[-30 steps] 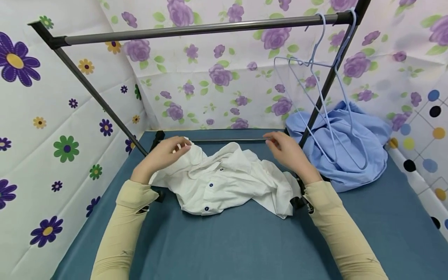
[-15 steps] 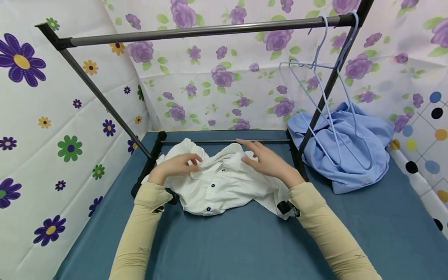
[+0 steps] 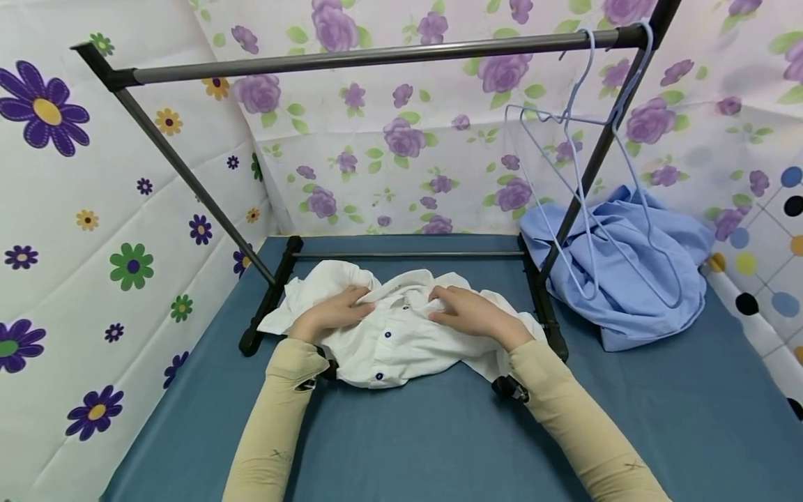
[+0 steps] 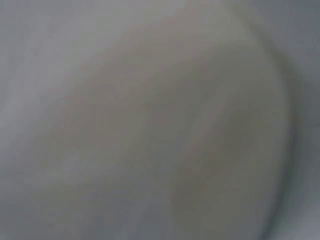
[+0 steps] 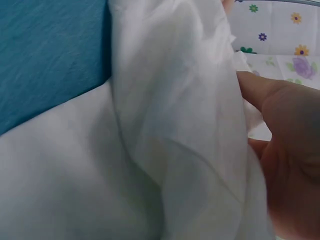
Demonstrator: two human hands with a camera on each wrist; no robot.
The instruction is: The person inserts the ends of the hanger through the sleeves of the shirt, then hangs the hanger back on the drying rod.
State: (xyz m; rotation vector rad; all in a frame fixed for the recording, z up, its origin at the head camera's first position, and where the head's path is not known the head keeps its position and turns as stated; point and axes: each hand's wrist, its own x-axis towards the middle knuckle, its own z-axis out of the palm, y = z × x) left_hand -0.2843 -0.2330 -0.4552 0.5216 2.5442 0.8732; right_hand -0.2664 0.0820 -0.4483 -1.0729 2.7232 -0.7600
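Observation:
A crumpled white button-up shirt (image 3: 401, 348) with dark blue buttons lies on the blue-covered table, below the rack's top bar. On its left side, my left hand (image 3: 337, 310) pinches the cloth near the collar, fingertips partly hidden in the folds. Across the collar, my right hand (image 3: 472, 314) grips the shirt with bent fingers. White cloth (image 5: 180, 110) fills much of the right wrist view, with the thumb and fingers of my right hand (image 5: 292, 145) at its edge. Only blurred pale cloth (image 4: 150, 125) shows in the left wrist view.
A dark metal clothes rack (image 3: 376, 59) frames the shirt, its feet on both sides. Light blue wire hangers (image 3: 583, 139) hang at the right end of its bar. A bunched blue garment (image 3: 640, 279) lies on the right, behind the rack's post. Patterned sheets stand around.
Both hands have moved inward from the rack's sides and down onto the shirt's collar area, taking hold of the cloth. The shirt's upper left part has sunk and shifted. The head view has turned slightly.

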